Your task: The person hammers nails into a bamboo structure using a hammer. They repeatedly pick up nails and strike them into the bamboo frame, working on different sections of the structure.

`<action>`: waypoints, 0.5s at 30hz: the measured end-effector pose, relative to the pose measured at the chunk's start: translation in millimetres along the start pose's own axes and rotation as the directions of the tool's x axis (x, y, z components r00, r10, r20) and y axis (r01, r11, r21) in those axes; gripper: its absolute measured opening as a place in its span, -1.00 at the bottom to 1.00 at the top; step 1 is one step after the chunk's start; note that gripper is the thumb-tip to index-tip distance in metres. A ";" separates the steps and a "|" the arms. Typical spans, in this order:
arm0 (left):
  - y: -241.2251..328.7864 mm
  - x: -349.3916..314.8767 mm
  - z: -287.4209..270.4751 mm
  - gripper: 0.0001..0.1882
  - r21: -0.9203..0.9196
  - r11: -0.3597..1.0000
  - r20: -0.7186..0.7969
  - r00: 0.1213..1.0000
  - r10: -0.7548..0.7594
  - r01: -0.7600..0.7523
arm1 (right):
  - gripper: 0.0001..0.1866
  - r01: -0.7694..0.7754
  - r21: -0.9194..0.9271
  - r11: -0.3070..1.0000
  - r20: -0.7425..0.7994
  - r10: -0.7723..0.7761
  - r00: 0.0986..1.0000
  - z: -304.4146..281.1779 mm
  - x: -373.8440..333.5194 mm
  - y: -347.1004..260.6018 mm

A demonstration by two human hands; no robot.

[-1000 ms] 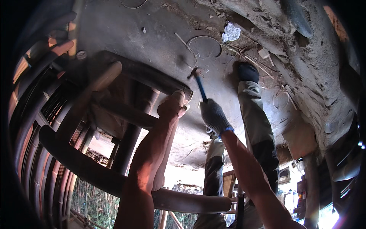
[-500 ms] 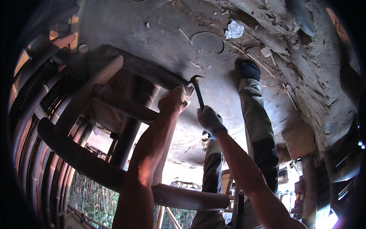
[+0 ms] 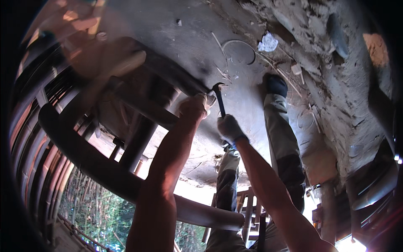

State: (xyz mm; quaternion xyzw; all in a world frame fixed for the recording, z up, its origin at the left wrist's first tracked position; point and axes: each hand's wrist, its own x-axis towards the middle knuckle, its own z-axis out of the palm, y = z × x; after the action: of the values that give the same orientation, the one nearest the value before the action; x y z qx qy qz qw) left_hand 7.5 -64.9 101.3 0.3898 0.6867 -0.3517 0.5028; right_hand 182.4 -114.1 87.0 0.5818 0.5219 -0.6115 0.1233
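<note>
Dark brown ladder-like frame of thick, round bamboo-like poles (image 3: 90,153) stands tilted over the grey, hard floor (image 3: 189,46); it serves as the landmark. Left hand (image 3: 197,105) rests at the right end of the frame's far rail; its fingers are mostly hidden, so whether they grip cannot be told. Right hand (image 3: 230,127), in a pale knitted glove with a blue cuff, lies to the right of that rail end, wrapped tightly around the handle of a dark-handled claw hammer with a curved metal head (image 3: 221,101). Hammer head sits just beside the rail end; contact unclear. Beyond the frame, to the right: a thin, pale round hoop (image 3: 239,40) and a crumpled, shiny whitish sheet (image 3: 268,42). Rough grey-brown stone wall (image 3: 315,75) rises well right of the frame.
</note>
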 end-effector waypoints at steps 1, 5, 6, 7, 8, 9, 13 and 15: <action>2.4 -1.8 -1.7 -0.51 -0.016 1.000 -0.020 1.000 -0.004 0.004 | -0.66 0.229 -0.174 0.958 0.128 -0.208 0.970 -23.0 9.6 7.9; 14.1 -41.7 -19.8 -0.47 -0.182 0.980 -0.075 0.993 -0.094 0.079 | -0.79 -0.091 0.005 0.996 0.073 0.090 0.993 -69.7 -38.3 -32.7; 28.8 -60.3 -35.7 -0.45 -0.266 0.963 -0.111 0.991 -0.081 0.049 | -0.80 0.159 -0.104 0.982 -0.010 -0.160 0.987 -79.0 -55.0 -18.1; 52.1 -78.9 -51.2 -0.44 -0.359 0.933 -0.168 0.985 -0.039 -0.025 | -0.81 0.258 -0.190 0.947 -0.068 -0.275 0.959 -96.1 -72.2 -6.2; 59.0 -110.2 -69.9 -0.43 -0.463 0.879 -0.302 0.953 -0.034 -0.116 | -0.82 0.246 -0.208 0.947 -0.050 -0.262 0.964 -113.7 -88.5 -15.7; 57.5 -144.3 -84.4 -0.42 -0.484 0.818 -0.600 0.798 -0.053 -0.310 | -0.82 0.118 -0.195 0.974 0.002 -0.120 0.993 -135.5 -109.3 -35.4; 14.0 -289.8 -126.5 -0.28 -0.618 0.262 -0.703 0.372 -0.607 -0.741 | -0.80 -0.054 -0.041 0.998 0.108 0.058 0.992 -199.2 -178.5 -136.7; -49.4 -331.0 -142.1 -0.11 -0.692 0.586 -0.687 0.137 -0.714 -0.421 | -0.81 0.227 -0.038 0.973 0.118 -0.221 0.968 -207.3 -196.1 -181.0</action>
State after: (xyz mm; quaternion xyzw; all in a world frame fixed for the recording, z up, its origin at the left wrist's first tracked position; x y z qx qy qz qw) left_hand -32.4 -22.9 460.2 0.1634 0.9466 0.2779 -0.0062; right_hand 223.4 35.3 387.3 0.4803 0.5919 -0.6399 0.0973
